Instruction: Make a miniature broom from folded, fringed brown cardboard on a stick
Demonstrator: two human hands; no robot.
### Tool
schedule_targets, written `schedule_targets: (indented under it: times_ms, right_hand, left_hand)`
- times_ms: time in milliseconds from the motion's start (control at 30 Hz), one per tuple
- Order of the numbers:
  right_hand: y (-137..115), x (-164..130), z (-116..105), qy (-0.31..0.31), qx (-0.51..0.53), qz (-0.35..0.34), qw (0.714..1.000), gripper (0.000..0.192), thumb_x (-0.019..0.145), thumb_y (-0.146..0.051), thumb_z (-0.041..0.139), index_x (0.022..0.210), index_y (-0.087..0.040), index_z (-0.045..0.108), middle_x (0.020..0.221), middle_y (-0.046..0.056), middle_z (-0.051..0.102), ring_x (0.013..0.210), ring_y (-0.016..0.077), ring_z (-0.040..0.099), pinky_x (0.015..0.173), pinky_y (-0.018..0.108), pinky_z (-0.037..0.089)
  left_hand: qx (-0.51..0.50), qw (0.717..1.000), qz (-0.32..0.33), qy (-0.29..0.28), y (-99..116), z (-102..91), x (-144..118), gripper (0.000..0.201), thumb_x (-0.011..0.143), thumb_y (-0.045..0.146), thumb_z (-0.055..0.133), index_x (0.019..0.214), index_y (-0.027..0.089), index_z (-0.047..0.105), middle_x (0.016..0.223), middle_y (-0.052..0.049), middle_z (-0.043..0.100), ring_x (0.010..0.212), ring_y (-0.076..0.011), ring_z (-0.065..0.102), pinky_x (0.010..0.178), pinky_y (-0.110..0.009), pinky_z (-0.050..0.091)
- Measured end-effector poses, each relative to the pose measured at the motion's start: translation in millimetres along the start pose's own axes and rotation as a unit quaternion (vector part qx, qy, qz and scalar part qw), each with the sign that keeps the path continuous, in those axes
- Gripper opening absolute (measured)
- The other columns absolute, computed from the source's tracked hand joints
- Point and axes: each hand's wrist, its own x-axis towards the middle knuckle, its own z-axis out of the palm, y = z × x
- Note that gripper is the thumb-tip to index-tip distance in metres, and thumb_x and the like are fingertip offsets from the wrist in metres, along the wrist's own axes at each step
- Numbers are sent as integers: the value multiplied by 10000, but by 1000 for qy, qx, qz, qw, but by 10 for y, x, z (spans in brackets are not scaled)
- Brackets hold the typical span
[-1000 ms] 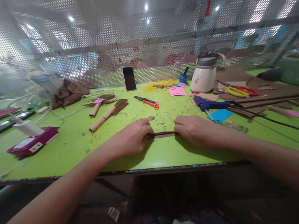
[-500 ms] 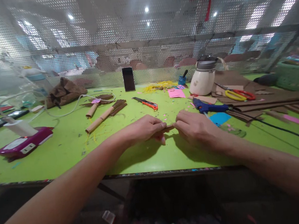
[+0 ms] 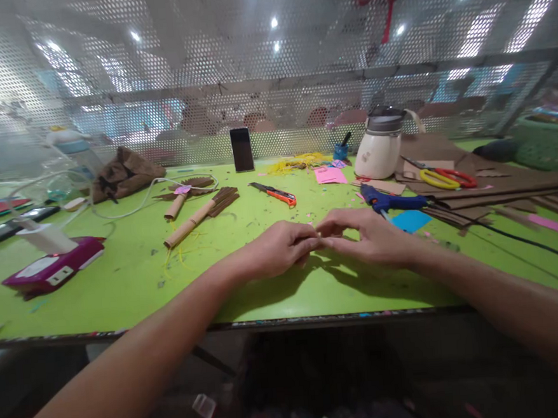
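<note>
My left hand [image 3: 277,250] and my right hand [image 3: 371,237] meet just above the green table [image 3: 136,282], near its front edge. Their fingertips are pinched together at the middle. The thin brown paper strip they gripped a moment ago is now hidden between the fingers. Closest to my right hand lie a blue paper piece [image 3: 408,220] and a blue glue gun [image 3: 388,200]. An orange utility knife [image 3: 274,193] lies beyond my left hand.
Two rolled brown paper sticks [image 3: 194,220] lie at the left middle, and a magenta box [image 3: 53,266] with a white charger sits far left. At the back stand a phone [image 3: 242,149] and a white jug [image 3: 378,145]. Scissors [image 3: 444,177], cardboard sheets [image 3: 497,181] and a black cable [image 3: 534,245] fill the right.
My hands held the brown strip stretched between them, then drew together until the fingertips met. The strip went from full length to hidden in the fingers.
</note>
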Motion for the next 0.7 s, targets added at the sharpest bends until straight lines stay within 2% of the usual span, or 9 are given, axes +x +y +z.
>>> schedule_targets:
  times_ms: [67,133,300,433,567,700]
  right_hand:
    - [-11,1,0,-29,44,54,997,251,860,-355,548,876,-137,671,733,37,645,651,134,553,600,247,422]
    - [-2,3,3,-31,67,84,994,304,852,-404,548,793,-132,670,633,13,600,576,112,499,526,230,366]
    - [49,15,6,1,124,119,985,345,805,-457,590,688,-135,627,550,-11,509,520,95,423,478,228,315]
    - [94,12,8,41,116,122,985,358,785,-477,611,678,-137,638,521,-17,482,493,86,384,454,227,283]
    - [111,8,-9,59,100,122,986,367,769,-488,631,650,-141,633,492,-17,492,456,78,366,431,229,264]
    - [125,9,-36,45,126,137,981,364,765,-488,636,627,-153,614,439,-28,490,385,70,356,391,225,264]
  left_hand:
    - [24,999,24,13,6,29,3,344,921,362,421,692,153,568,586,17,537,578,-103,480,585,-214,348]
    - [34,998,32,31,8,55,5,337,921,355,422,682,155,549,593,17,542,565,-100,478,576,-215,348]
    - [-2,999,14,51,19,104,2,263,931,321,400,846,158,588,665,-7,618,589,-111,542,606,-226,402]
    - [-26,998,-2,53,18,113,-3,233,917,319,433,975,155,588,728,-40,671,637,-134,592,630,-246,429]
    - [-23,998,-5,59,-1,95,-10,239,917,333,429,865,157,583,702,-31,663,603,-124,573,627,-244,420]
    - [-3,999,-17,49,-1,91,-8,283,934,344,388,803,163,563,651,-19,625,567,-121,534,609,-244,390]
